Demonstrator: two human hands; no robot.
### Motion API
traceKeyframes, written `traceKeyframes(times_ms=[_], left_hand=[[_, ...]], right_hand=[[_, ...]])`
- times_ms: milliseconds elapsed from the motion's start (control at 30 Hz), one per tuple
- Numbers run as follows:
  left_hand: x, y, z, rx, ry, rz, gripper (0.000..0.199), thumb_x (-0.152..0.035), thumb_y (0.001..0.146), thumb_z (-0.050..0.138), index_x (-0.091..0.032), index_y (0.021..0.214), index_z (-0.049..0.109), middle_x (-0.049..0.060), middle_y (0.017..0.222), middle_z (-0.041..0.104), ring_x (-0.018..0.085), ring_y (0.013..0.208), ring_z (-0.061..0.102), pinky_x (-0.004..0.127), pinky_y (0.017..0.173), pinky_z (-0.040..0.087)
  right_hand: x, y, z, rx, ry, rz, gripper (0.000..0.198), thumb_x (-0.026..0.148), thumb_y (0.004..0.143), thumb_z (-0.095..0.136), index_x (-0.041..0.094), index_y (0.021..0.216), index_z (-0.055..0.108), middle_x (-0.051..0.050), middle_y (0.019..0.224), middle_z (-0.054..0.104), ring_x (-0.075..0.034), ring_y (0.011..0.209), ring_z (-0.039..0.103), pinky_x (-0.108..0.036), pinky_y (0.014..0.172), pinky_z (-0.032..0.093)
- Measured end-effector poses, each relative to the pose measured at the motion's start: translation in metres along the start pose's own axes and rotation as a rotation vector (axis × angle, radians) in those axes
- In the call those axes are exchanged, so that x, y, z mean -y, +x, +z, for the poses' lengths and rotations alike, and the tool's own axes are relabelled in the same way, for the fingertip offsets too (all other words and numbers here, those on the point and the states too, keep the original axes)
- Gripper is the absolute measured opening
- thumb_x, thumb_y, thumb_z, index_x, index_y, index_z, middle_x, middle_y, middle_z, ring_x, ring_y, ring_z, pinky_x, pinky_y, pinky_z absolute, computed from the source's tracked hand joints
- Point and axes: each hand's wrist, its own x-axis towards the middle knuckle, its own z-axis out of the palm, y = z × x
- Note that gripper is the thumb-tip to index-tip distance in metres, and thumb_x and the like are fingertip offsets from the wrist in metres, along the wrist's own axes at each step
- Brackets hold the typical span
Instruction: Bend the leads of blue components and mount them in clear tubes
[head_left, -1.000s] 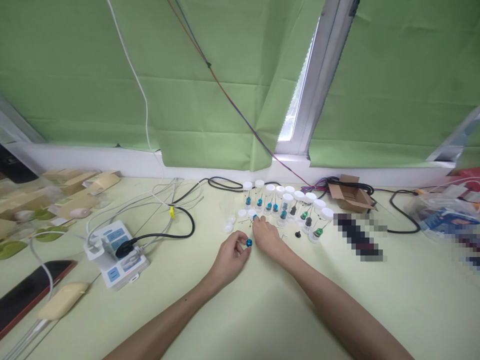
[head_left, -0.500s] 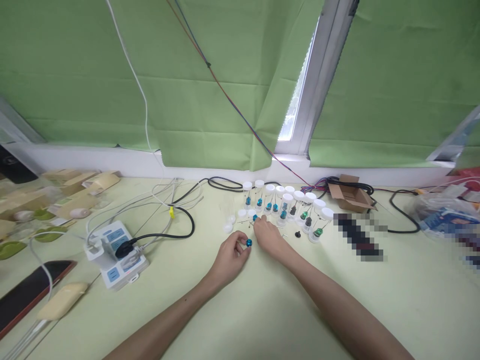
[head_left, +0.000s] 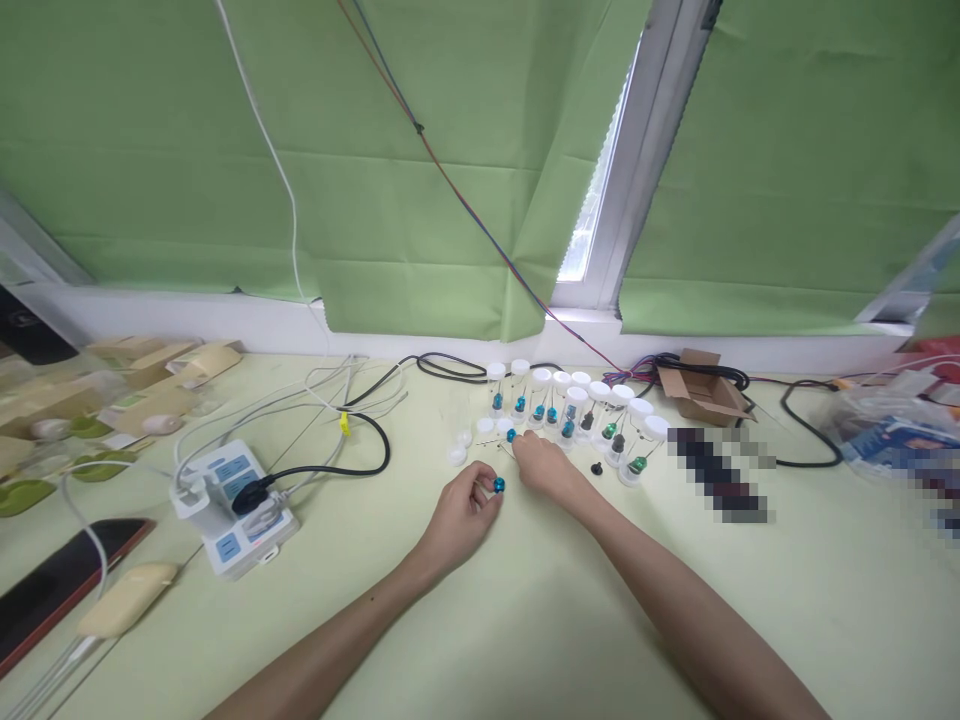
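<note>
My left hand (head_left: 461, 510) pinches a small blue round metal part (head_left: 499, 484) between thumb and fingertips, just above the table. Close by on the right, my right hand (head_left: 541, 464) has its fingers closed, and a thin metal rod (head_left: 507, 451) shows at their tips. A second blue part (head_left: 511, 436) lies just beyond those fingertips. Several clear tubes with white caps (head_left: 576, 395) stand behind the right hand, holding blue, green and dark parts on thin shafts. A small black part (head_left: 596, 468) lies right of the right wrist.
Loose white caps (head_left: 458, 455) lie left of the tubes. An open cardboard box (head_left: 703, 392) stands at the back right. On the left are a white power strip (head_left: 244, 510) with plugs and cables, a phone (head_left: 67, 580) and a beige case (head_left: 127, 598).
My right hand has shifted slightly right, and the thin rod now shows at its fingertips. The small bent metal piece beside that wrist is no longer visible. My left hand stays nearly still.
</note>
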Motion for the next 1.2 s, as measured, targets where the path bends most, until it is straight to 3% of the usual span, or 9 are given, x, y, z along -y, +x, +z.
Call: traceKeyframes(times_ms=[467, 767, 1000, 1200], left_hand=[[0.001, 0.000, 0.000, -0.001, -0.006, -0.005, 0.015, -0.030, 0.080, 0.057, -0.021, 0.092, 0.056, 0.001, 0.084, 0.060, 0.011, 0.059, 0.050, 0.022, 0.053, 0.039], [0.002, 0.000, -0.001, -0.006, -0.056, 0.005, 0.044, -0.029, 0.082, 0.055, -0.026, 0.125, 0.044, 0.001, 0.093, 0.057, 0.008, 0.054, 0.049, 0.021, 0.051, 0.040], [-0.006, 0.000, -0.002, -0.007, 0.043, 0.022, 0.032, -0.025, 0.080, 0.055, -0.024, 0.112, 0.059, 0.001, 0.093, 0.064, 0.010, 0.056, 0.049, 0.023, 0.053, 0.041], [-0.009, 0.000, -0.004, -0.017, 0.061, -0.005, 0.024, -0.025, 0.079, 0.054, -0.021, 0.101, 0.064, -0.003, 0.062, 0.057, 0.012, 0.052, 0.047, 0.023, 0.052, 0.038]], right_hand=[[-0.012, 0.007, -0.004, 0.042, 0.094, -0.141, 0.017, 0.005, 0.078, 0.052, 0.014, 0.090, 0.060, -0.012, 0.102, 0.061, -0.021, 0.092, 0.062, -0.023, 0.062, 0.039], [0.005, -0.013, -0.018, 0.092, 0.134, -0.248, 0.010, 0.008, 0.080, 0.053, 0.014, 0.083, 0.061, -0.011, 0.098, 0.061, -0.018, 0.079, 0.061, -0.021, 0.050, 0.033], [0.008, -0.016, -0.021, 0.093, 0.139, -0.317, 0.014, 0.004, 0.078, 0.053, 0.015, 0.077, 0.061, -0.009, 0.089, 0.062, -0.018, 0.080, 0.059, -0.021, 0.048, 0.030], [0.013, -0.022, -0.021, 0.069, 0.174, -0.287, 0.013, 0.005, 0.079, 0.052, 0.014, 0.085, 0.059, -0.010, 0.099, 0.060, -0.018, 0.085, 0.059, -0.021, 0.052, 0.032]])
